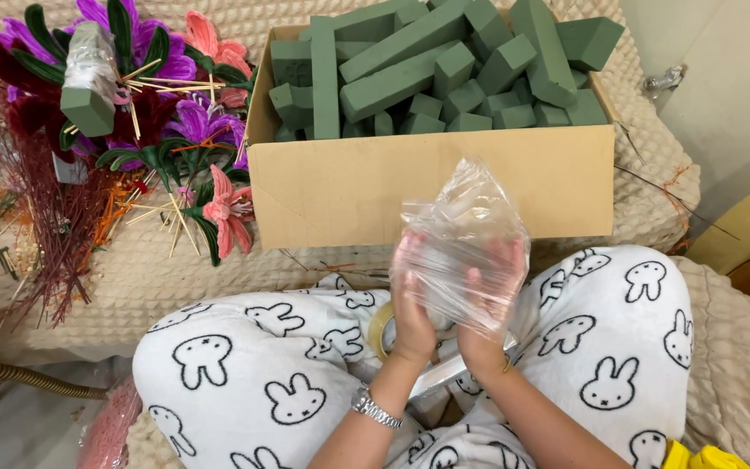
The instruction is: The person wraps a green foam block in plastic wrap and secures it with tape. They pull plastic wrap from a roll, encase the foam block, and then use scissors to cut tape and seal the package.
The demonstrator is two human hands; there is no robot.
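- You sit on a beige quilted blanket (167, 278) that covers the whole surface in front of you, with a pale wall to the right.
- Your legs, in white trousers (245, 373) printed with black rabbit outlines, fill the lower half of the view.
- A cardboard box (349, 191) stands just beyond your knees, heaped with dark green foam blocks (410, 65), some long, some short.
- To the left of the box lies a pile of artificial flowers (167, 113) in purple, pink and dark red, mixed with thin wooden sticks and dried red stems; one wrapped foam block (87, 95) sits on top of them.
- Between the box and your lap you hold up a clear plastic sheet (466, 234), crumpled and bulging upward.
- Your left hand (414, 304) and right hand (492, 300) are pressed side by side, fingers curled and clamped on the sheet from below.
- A roll of clear tape (381, 330) rests on your lap, just beside your left wrist.
- A silver watch (375, 408) circles your left wrist.
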